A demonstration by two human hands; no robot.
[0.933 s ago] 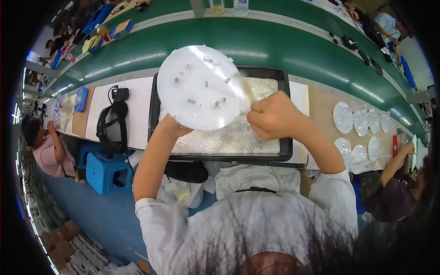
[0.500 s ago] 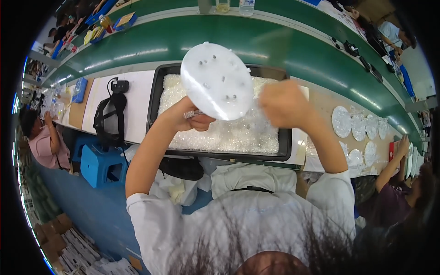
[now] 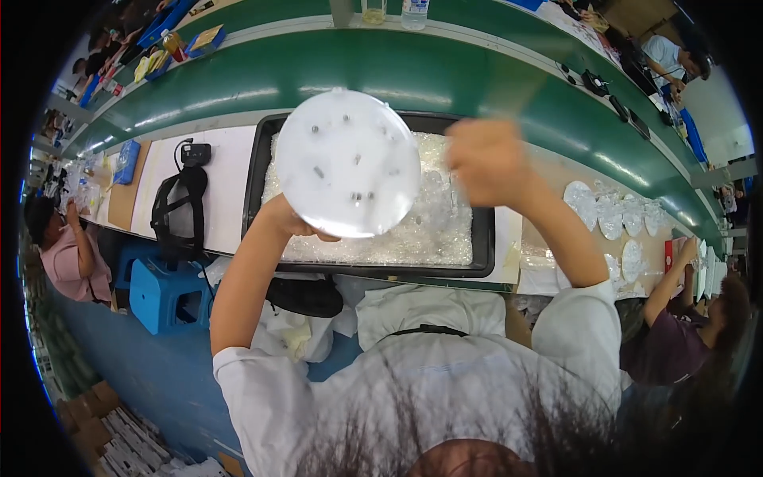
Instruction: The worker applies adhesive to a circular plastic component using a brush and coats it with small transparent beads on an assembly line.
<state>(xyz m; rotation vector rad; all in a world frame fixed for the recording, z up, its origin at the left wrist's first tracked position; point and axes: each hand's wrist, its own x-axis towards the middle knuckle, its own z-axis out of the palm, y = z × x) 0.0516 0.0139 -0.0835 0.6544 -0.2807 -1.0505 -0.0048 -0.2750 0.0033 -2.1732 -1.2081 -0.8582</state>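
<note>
My left hand (image 3: 296, 221) grips a round white disc (image 3: 350, 163) by its lower left edge, most of the fingers hidden beneath it. Glossy and tilted up toward me, the disc carries several small dark metal pegs or studs on its face, with small bumps along its rim. Below it lies a black rectangular tray (image 3: 483, 246) filled with clear, glittering beads or granules (image 3: 445, 230). To the right of the disc, over the tray's far right corner, my right hand (image 3: 489, 163) is curled closed and blurred by motion. Whatever its fingers hold is hidden.
Several plastic-wrapped round pieces (image 3: 610, 216) lie on the table at right, near a co-worker (image 3: 671, 334). A black strap with a small device (image 3: 181, 199) rests left of the tray. Blue stools (image 3: 167, 294) stand on the floor at left. A green partition (image 3: 262, 83) runs behind the table.
The disc has moved left and slightly down, turning its face more fully toward me. My right hand stays raised to its right, curled and blurred. The whole view has shifted slightly.
</note>
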